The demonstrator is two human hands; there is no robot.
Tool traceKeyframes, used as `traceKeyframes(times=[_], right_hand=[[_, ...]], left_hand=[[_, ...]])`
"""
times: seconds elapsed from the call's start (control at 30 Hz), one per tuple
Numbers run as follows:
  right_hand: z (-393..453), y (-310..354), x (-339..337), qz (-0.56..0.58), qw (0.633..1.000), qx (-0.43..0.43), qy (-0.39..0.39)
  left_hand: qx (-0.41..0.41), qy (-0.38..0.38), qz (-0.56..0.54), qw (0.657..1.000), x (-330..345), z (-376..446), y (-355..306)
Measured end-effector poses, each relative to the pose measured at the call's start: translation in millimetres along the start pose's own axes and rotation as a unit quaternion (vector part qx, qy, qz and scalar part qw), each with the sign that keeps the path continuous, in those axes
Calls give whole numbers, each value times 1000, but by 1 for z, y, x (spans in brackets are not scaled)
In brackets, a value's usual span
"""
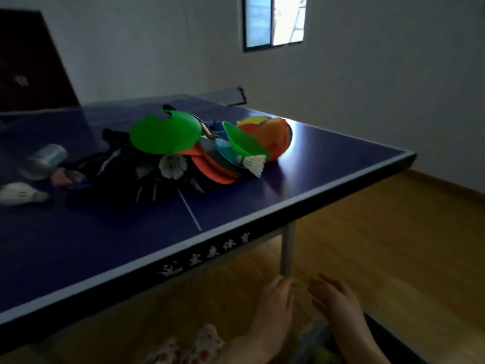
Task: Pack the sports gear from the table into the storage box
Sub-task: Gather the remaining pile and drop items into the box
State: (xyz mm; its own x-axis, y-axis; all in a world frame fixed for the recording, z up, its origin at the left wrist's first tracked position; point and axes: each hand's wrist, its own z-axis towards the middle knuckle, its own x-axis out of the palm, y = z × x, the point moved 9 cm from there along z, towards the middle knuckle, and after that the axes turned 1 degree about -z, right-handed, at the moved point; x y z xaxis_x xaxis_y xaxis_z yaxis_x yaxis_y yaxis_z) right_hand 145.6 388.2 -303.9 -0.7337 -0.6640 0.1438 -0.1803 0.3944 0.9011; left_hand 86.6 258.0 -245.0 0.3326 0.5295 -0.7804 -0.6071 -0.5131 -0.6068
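A heap of sports gear lies on the blue table-tennis table (301, 179): a green disc cone (165, 132) on top, more cones in orange (275, 139), blue and green (244, 141), table-tennis bats (210, 164), white shuttlecocks (253, 162), dark bags (110, 166) and a clear tube (43, 160). Another shuttlecock (21, 193) lies at the left. My left hand (275, 303) and my right hand (336, 300) hover below the table's near edge, fingers relaxed, holding nothing. Under them shows the dark rim of the storage box (388, 334).
A grey table leg (287, 248) stands just beyond my hands. Wooden floor (393, 245) spreads to the right, bounded by a white wall with a window (274, 21). The net (225, 95) crosses the table's far end. A dark folded panel (29, 64) stands at the back left.
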Motion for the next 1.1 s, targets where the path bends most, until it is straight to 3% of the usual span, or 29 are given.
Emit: traceKeyframes(times=[0.1,0.23,0.37,0.5,0.63,0.8,0.97,1.1], right_hand=[[-30,69,66,-1,990,-102,101],[-58,134,137,-66,957,-243,145],[-57,162,202,-223,898,-345,156],[-24,189,241,-364,824,-424,100],[19,196,274,-452,781,-425,68],[47,187,289,-517,743,-425,19],[57,185,294,-532,731,-428,-12],[58,183,292,-491,744,-453,-18]], left_hand=[[76,-83,6,994,-82,0,-21],[105,-209,73,969,-182,-7,-20],[64,-285,187,938,-258,-3,25],[-24,-320,299,899,-306,3,80],[-113,-373,334,858,-341,3,130],[-214,-366,221,878,-356,4,199],[-159,-395,129,896,-356,9,215],[-165,-416,127,885,-357,5,217]])
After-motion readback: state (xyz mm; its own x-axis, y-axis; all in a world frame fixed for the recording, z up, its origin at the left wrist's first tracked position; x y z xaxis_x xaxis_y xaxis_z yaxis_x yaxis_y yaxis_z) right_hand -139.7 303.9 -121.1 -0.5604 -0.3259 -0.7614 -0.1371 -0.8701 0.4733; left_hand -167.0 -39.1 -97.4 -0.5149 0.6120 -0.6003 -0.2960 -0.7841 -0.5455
